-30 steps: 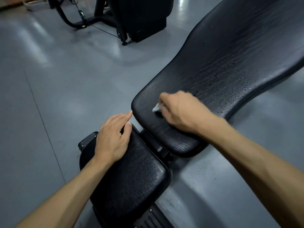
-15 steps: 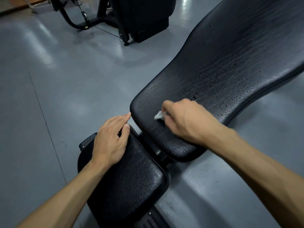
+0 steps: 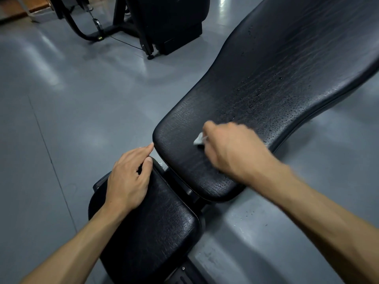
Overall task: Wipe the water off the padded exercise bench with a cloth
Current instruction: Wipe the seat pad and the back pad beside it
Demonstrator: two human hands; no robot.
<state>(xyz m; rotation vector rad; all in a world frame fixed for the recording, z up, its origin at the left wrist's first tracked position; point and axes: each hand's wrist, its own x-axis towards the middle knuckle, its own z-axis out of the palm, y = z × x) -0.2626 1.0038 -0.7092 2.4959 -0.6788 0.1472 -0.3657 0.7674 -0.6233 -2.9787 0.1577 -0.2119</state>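
Right hand (image 3: pixel 231 150) gripping small white cloth (image 3: pixel 198 139) against black padded backrest (image 3: pixel 287 68); left hand (image 3: pixel 129 177) flat on black seat pad (image 3: pixel 155 228).

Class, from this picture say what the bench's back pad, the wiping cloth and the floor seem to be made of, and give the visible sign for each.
Back pad: probably black vinyl or faux leather, semi-gloss; creased grain, and water beads on it.
Cloth: a pale, soft crumpled wad, fabric or tissue; mostly hidden in the right hand.
Floor: smooth grey, likely painted or coated; it reflects light softly.
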